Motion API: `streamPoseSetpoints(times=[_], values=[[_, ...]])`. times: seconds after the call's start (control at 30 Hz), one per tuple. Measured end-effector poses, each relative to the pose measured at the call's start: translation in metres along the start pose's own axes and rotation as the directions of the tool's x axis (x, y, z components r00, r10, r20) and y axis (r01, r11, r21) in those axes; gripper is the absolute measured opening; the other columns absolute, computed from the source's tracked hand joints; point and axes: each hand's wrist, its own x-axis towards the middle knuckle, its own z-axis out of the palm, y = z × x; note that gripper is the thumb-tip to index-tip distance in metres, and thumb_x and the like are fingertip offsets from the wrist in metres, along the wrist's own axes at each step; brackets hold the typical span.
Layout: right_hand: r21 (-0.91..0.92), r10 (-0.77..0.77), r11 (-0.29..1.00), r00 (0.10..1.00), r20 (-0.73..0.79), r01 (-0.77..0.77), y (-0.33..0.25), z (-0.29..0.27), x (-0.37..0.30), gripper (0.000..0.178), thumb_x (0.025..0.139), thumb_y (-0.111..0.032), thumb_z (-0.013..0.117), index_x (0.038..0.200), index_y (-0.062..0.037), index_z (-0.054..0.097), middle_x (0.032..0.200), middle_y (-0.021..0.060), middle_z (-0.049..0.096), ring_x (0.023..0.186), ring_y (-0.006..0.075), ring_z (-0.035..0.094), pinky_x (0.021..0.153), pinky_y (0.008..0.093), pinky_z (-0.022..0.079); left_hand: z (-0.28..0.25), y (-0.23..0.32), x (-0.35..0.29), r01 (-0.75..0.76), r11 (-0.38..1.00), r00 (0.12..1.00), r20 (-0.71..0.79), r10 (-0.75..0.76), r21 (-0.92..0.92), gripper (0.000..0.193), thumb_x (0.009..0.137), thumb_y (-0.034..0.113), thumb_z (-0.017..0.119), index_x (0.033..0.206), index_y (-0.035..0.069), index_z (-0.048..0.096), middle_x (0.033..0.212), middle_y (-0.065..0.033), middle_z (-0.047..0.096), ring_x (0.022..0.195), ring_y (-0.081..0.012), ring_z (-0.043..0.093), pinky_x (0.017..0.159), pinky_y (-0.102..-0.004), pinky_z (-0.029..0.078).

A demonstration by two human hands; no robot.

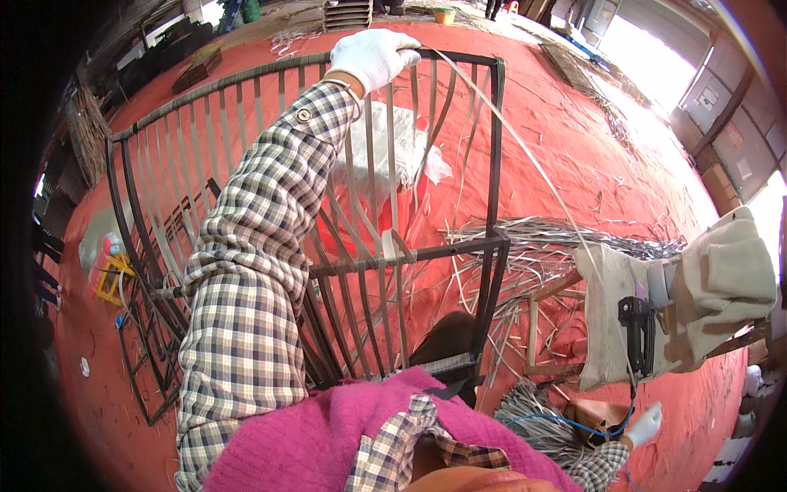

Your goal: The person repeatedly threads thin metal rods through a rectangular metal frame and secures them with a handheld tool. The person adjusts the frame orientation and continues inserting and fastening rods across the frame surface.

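My left hand, in a white glove, is closed at the top rail of a dark chair-like metal frame. Its fingertips pinch a pale flat strip against the rail. That strip slants down right, towards a cloth-covered stool. Many grey-brown strips run side by side down the frame, some loose and bent. Low at the right, my right hand, also gloved, is closed near the stool; whatever it may hold is too small to make out. A black air stapler rests on the stool, a blue hose below it.
The stool carries a bunched beige cloth. Bundles of grey strips lie on the red floor beyond it. Clear plastic wrapping shows behind the frame. A yellow plastic stool stands at far left.
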Motion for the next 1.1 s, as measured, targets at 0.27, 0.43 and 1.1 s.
streamPoseSetpoints(times=[0.27,0.43,1.1], values=[[0.926,-0.969,0.239,0.13,0.209,0.294,-0.214,0.03,-0.166,0.021,0.092,-0.014,0.057,0.104,0.0005,0.067,0.101,0.0135,0.067,0.092,0.0233,0.065,0.08,0.0337,0.051,-0.022,0.03,0.034,-0.011,0.973,0.942,0.325,0.088,-0.23,0.036,0.087,0.039,0.062,0.114,0.015,0.069,0.098,-0.0129,0.071,0.087,-0.0266,0.067,0.08,-0.0367,0.052],[0.633,-0.811,0.542,-0.146,0.567,-0.552,-0.319,0.121,-0.308,0.021,0.094,-0.01,0.052,0.102,0.0064,0.061,0.087,0.0123,0.068,0.079,0.0184,0.067,0.071,0.0281,0.051,-0.033,0.02,0.033,-0.012,0.983,0.95,0.303,0.067,-0.182,0.037,0.087,0.037,0.06,0.113,0.013,0.07,0.099,-0.0122,0.072,0.087,-0.0255,0.068,0.08,-0.0367,0.052],[0.947,-0.767,0.28,0.63,0.121,0.159,-0.522,0.255,-0.373,0.043,0.087,-0.013,0.057,0.128,0.0014,0.054,0.078,0.0199,0.066,0.066,0.0266,0.063,0.067,0.0374,0.05,0.017,-0.021,0.032,0.04,0.994,0.923,0.386,0.0,-0.098,0.044,0.089,0.042,0.055,0.117,0.011,0.067,0.11,-0.0121,0.069,0.103,-0.0278,0.064,0.092,-0.0352,0.048]])
